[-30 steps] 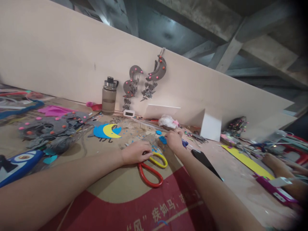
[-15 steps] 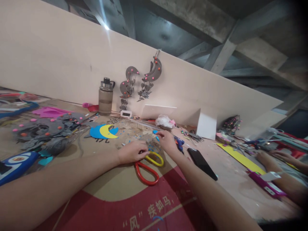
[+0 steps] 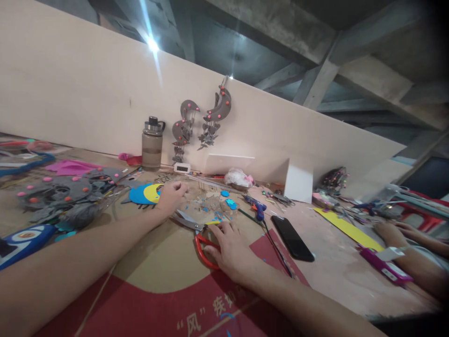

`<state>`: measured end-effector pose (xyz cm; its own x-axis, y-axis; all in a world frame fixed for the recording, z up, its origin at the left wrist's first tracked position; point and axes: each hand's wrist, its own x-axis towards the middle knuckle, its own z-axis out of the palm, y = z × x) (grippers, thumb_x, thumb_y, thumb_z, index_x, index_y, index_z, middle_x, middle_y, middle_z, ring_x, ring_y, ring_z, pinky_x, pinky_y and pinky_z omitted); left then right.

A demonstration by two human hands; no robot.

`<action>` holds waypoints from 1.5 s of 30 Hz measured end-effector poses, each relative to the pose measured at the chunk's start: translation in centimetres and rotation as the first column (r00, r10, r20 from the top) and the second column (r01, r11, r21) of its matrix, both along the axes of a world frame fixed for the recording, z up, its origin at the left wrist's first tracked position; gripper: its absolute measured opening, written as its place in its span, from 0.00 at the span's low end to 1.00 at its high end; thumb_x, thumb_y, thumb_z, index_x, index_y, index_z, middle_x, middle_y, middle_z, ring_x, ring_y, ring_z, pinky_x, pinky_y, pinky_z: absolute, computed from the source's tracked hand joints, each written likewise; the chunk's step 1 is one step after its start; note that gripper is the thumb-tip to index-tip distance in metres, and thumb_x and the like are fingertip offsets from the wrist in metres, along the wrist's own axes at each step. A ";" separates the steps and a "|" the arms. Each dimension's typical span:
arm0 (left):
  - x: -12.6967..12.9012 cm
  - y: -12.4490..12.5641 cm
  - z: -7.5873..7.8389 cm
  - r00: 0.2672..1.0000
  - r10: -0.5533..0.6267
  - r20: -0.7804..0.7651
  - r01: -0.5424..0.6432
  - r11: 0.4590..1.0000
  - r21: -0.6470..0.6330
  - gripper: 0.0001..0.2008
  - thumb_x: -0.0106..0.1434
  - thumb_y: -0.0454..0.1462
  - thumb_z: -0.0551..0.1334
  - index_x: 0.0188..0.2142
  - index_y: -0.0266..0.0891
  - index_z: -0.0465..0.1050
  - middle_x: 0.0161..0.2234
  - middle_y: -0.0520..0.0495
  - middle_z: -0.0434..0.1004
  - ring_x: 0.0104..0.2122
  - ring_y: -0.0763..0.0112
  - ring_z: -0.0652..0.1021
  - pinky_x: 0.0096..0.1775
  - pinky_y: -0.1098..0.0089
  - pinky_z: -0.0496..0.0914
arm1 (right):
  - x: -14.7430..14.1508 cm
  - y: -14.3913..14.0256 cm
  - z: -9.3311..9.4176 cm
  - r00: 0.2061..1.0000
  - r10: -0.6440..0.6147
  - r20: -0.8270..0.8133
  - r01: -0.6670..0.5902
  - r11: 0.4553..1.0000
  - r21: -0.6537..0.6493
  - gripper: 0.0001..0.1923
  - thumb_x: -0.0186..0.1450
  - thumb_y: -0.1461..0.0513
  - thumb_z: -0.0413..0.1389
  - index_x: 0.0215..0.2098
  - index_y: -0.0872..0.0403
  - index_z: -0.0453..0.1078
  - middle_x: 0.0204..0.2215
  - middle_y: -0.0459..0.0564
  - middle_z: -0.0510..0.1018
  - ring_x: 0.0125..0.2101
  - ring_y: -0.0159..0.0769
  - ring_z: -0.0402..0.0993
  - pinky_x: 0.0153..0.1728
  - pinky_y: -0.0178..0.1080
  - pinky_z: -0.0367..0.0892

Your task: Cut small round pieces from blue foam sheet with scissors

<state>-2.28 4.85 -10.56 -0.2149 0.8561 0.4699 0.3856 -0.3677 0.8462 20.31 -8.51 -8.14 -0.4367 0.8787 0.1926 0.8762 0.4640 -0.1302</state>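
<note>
My right hand lies over the handles of the red and yellow scissors on the cardboard sheet, its thumb across the red loop; the open blades point left. My left hand is farther back, its fingers curled on the table right beside a blue and yellow foam moon piece. Whether those fingers hold anything is hidden. Small blue foam scraps lie between the two hands.
A water bottle and a small clock stand by the back board. Grey felt pieces pile at the left. A black phone, a blue glue gun and a yellow strip lie right. Another person's hands work at far right.
My left hand left the scissors and moved back-left to the moon piece. My right hand came back from the blue scraps onto the scissors' handles, and the scissors now lie with blades open.
</note>
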 end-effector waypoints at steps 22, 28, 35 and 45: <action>3.7 -2.0 0.5 0.394 -0.428 -0.813 0.230 0.903 -0.363 0.47 0.63 0.63 0.42 0.67 0.30 0.54 0.70 0.31 0.46 0.69 0.48 0.49 0.65 0.53 0.45 | 9.9 -2.6 1.6 0.911 -0.289 -0.293 0.305 0.952 0.010 0.27 0.60 0.56 0.54 0.56 0.57 0.64 0.46 0.60 0.75 0.46 0.47 0.73 0.46 0.46 0.68; 5.0 -7.5 1.8 0.302 -0.563 -0.769 0.518 0.774 -0.364 0.42 0.62 0.61 0.51 0.65 0.34 0.60 0.68 0.33 0.54 0.67 0.48 0.57 0.64 0.56 0.53 | 10.0 -3.3 1.7 0.897 -0.296 -0.327 0.312 0.950 -0.002 0.27 0.60 0.56 0.54 0.56 0.56 0.63 0.48 0.59 0.74 0.49 0.48 0.72 0.48 0.46 0.67; 5.9 -7.7 2.1 0.520 -0.591 -0.617 0.636 0.749 -0.182 0.24 0.70 0.50 0.48 0.53 0.41 0.74 0.55 0.42 0.75 0.56 0.61 0.73 0.58 0.63 0.63 | 9.9 -2.8 1.7 0.866 -0.315 -0.388 0.334 0.942 -0.019 0.26 0.59 0.55 0.53 0.54 0.57 0.64 0.37 0.52 0.75 0.35 0.42 0.73 0.37 0.41 0.67; 9.0 -15.4 1.8 0.339 -0.641 -0.688 0.571 0.722 -0.391 0.39 0.61 0.61 0.52 0.61 0.37 0.65 0.66 0.31 0.58 0.65 0.42 0.60 0.61 0.49 0.58 | 10.1 -2.5 1.4 0.828 -0.357 -0.433 0.372 0.927 -0.053 0.27 0.59 0.53 0.52 0.54 0.58 0.64 0.30 0.47 0.69 0.28 0.37 0.67 0.31 0.39 0.62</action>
